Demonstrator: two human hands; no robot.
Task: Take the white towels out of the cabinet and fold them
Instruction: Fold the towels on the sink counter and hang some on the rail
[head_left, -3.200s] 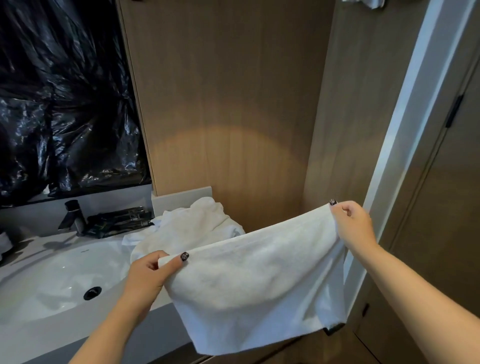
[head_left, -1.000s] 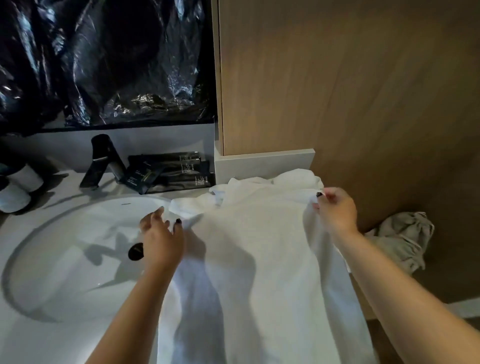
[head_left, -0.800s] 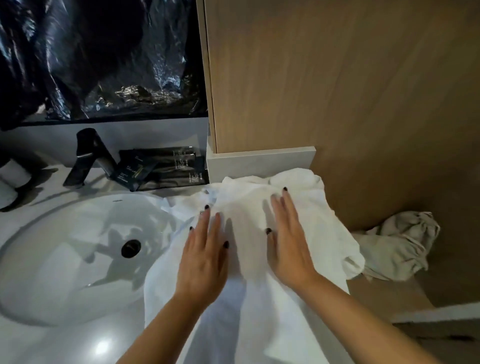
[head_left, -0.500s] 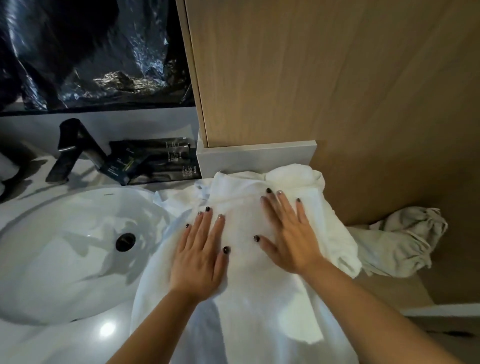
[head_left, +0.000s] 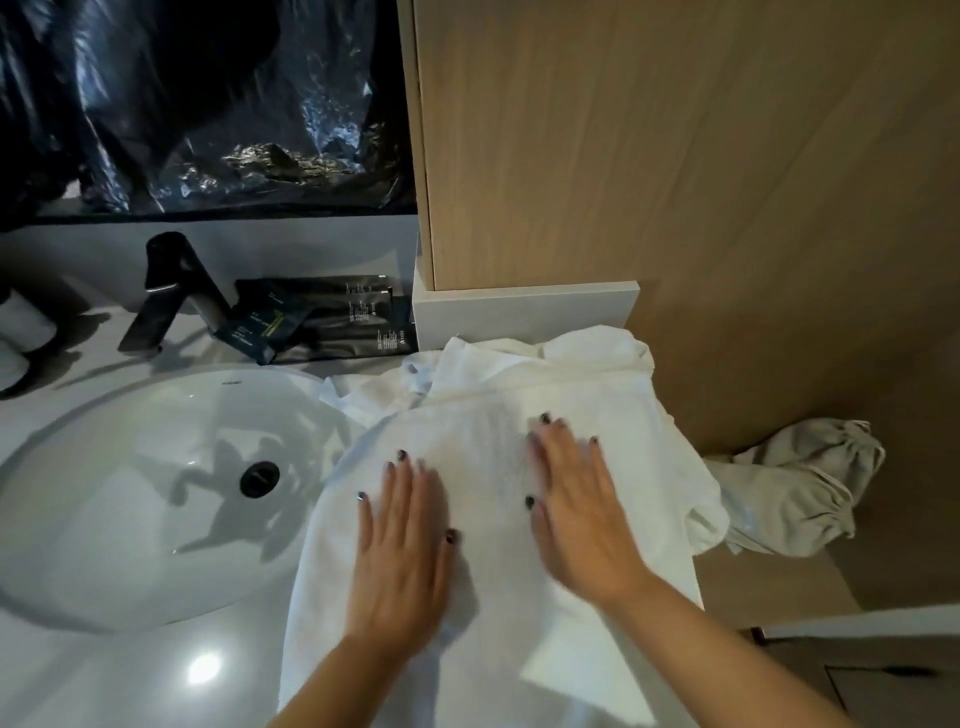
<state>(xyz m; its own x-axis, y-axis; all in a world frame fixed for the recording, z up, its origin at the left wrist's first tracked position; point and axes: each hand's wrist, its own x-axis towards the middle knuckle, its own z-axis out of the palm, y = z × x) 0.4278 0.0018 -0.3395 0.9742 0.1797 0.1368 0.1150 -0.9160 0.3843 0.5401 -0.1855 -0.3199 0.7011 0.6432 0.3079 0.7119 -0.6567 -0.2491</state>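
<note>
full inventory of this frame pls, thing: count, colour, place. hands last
white towel: 1, white, spread flat on the counter right of the basin, near end hanging over the edge
towel pile: count unclear, white, bunched under the spread towel's far end
basin: 1, white, left, dark drain
faucet: 1, black, behind the basin
sachets: several, black, beside the faucet
plastic sheet: 1, black, covering the wall above the basin
wood panel: 1, tan, upper right
cloth bag: 1, grey-beige, crumpled, right of the towels
left hand: flat on the spread towel
right hand: flat on the spread towel
</note>
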